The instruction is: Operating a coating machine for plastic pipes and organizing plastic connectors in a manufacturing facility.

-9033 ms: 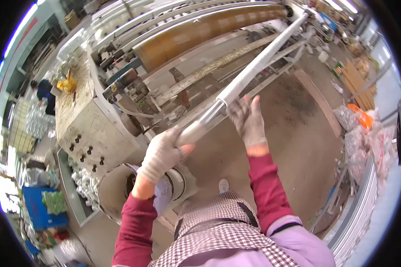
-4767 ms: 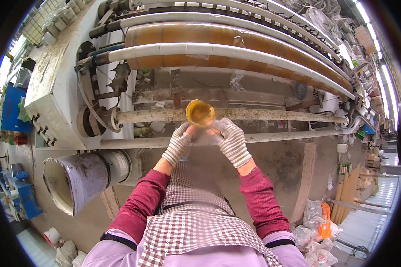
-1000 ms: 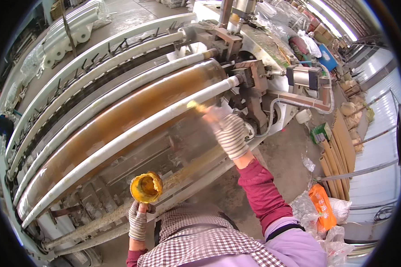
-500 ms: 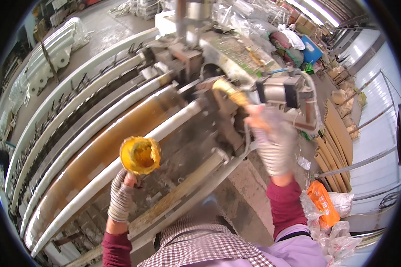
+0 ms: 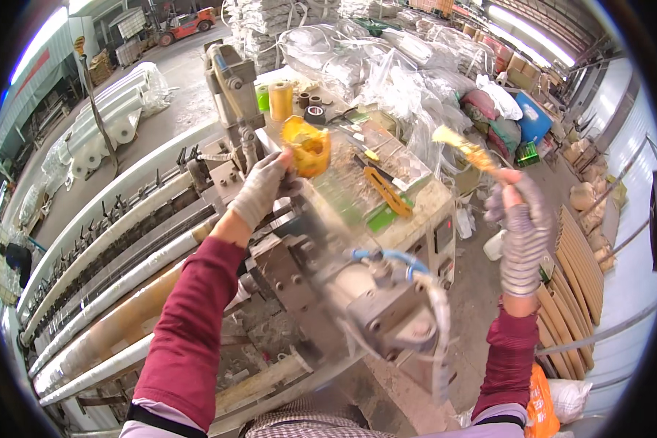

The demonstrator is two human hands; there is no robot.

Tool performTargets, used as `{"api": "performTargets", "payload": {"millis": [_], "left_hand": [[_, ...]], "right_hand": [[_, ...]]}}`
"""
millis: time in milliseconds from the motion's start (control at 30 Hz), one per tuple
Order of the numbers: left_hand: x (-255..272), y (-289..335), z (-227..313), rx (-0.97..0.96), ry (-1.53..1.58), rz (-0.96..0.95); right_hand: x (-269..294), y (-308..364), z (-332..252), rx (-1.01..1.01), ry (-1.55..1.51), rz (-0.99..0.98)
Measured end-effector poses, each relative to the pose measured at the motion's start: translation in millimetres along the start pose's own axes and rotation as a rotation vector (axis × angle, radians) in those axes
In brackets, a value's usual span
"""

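My left hand [image 5: 264,191], in a grey striped glove with bare fingertips, grips a yellow cup [image 5: 308,147] crusted with yellow paste. The cup is tipped so its mouth shows, and it is over the near left corner of a cluttered worktable [image 5: 425,225]. Out to the right, my gloved right hand [image 5: 522,232] is closed round the handle end of a brush [image 5: 469,150], whose yellow-smeared end points up and left. Brush and cup are well apart. Beneath my arms lies a machine with long rollers [image 5: 150,292] and a metal end block [image 5: 394,314].
On the worktable lie a yellow-handled cutter [image 5: 387,191], a black tape roll [image 5: 314,114] and a yellow roll [image 5: 280,101]. A metal cylinder [image 5: 230,77] stands on the machine. Brown cardboard tubes [image 5: 566,314] lie at right; plastic-wrapped bundles [image 5: 328,55] are piled behind.
The view has shifted toward the worktable. My left hand has carried the cup from over the rollers to the table's corner; my right hand has moved right and away from the machine with the brush.
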State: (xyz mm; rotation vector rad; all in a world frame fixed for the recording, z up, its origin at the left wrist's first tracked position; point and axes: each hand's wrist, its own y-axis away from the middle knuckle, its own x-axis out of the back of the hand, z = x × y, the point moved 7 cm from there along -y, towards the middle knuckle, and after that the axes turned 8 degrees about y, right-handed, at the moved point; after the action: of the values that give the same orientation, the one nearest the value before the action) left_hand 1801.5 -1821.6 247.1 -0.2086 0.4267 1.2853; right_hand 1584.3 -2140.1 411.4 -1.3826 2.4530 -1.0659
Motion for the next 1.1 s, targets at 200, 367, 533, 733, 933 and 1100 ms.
{"api": "performTargets", "payload": {"millis": [200, 367, 533, 733, 933, 1100], "left_hand": [[-16, -83, -39, 0.049, -0.002, 0.078], [-19, -75, -40, 0.029, -0.069, 0.05], [15, -3, 1, -0.116, -0.076, 0.216], [75, 242, 49, -0.073, -0.164, 0.127], [233, 437, -137, 0.385, 0.162, 0.499], [386, 484, -253, 0.061, 0.355, 0.86]], "right_hand": [[-74, -33, 56, -0.169, -0.166, -0.116], [-160, -69, 73, -0.287, -0.25, -0.289], [-243, -82, 113, 0.056, 0.228, -0.491], [-113, -44, 136, -0.31, 0.062, -0.516], [22, 225, 124, -0.85, 0.259, -0.568], [-211, 372, 12, -0.954, -0.429, -0.869]]}}
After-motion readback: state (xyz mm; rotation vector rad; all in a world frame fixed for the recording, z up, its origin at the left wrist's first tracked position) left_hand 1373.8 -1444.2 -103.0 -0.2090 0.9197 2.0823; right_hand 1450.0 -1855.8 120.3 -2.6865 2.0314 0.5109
